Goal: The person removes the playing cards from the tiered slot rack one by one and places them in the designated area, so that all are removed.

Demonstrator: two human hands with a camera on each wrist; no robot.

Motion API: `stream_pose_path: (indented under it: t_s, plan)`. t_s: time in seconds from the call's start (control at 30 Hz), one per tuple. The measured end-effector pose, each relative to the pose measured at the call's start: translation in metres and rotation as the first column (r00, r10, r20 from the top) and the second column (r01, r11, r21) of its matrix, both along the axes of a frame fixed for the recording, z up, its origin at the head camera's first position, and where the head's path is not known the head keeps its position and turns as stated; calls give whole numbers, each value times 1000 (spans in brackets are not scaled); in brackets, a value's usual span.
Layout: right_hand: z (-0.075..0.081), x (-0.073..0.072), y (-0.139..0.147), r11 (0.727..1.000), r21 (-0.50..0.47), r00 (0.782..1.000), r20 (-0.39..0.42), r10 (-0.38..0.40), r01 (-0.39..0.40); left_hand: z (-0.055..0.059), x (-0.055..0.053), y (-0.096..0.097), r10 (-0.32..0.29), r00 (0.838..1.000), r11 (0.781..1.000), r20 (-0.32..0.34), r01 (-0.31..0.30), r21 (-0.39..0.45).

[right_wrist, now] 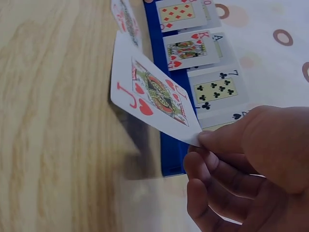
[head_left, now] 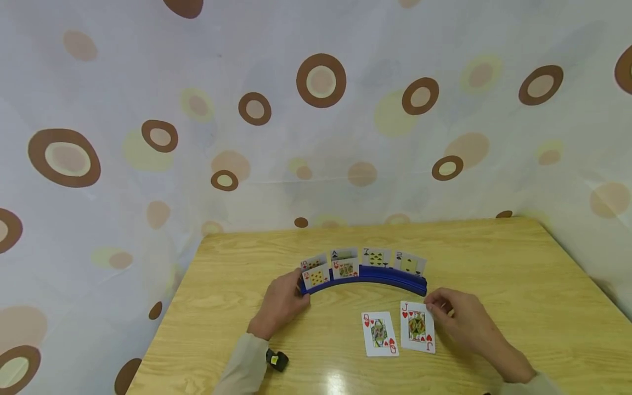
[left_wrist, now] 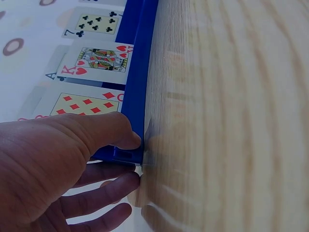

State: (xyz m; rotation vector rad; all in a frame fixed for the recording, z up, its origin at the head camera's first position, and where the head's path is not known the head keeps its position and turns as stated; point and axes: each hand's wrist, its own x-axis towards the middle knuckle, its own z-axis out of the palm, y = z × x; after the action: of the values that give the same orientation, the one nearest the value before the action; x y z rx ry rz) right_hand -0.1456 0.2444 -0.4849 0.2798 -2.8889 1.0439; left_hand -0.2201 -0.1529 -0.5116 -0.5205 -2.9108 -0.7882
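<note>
Left sleeve (head_left: 242, 363), queen of hearts (head_left: 379, 333) beside jack (head_left: 417, 327), blue rack (head_left: 385, 278) beyond

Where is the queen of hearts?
In the head view, the queen of hearts lies on the table, left of the jack, in front of the blue holder.

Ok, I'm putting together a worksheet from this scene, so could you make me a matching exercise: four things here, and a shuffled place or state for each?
1. jack of hearts
2. queen of hearts
3. king of hearts
4. card holder

A. standing in front of an ace
B. blue, gripped by the left hand
C. pinched by the right hand
D. on the table, untouched by either hand

Pairs: 1-C; 2-D; 3-A; 4-B
</note>
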Motion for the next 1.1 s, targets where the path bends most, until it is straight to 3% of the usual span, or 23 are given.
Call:
stream_pose_path:
  t_s: [0.73, 1.1]
  plan:
    - [-15, -14, -16, 990, 131, 998, 47, 50, -56, 4, 0, 0, -3, 1000, 1000, 10, 3, -5]
    - [-22, -13, -19, 985, 165, 999, -9, 51, -49, 3, -1, -1, 2, 1000, 1000, 23, -2, -3]
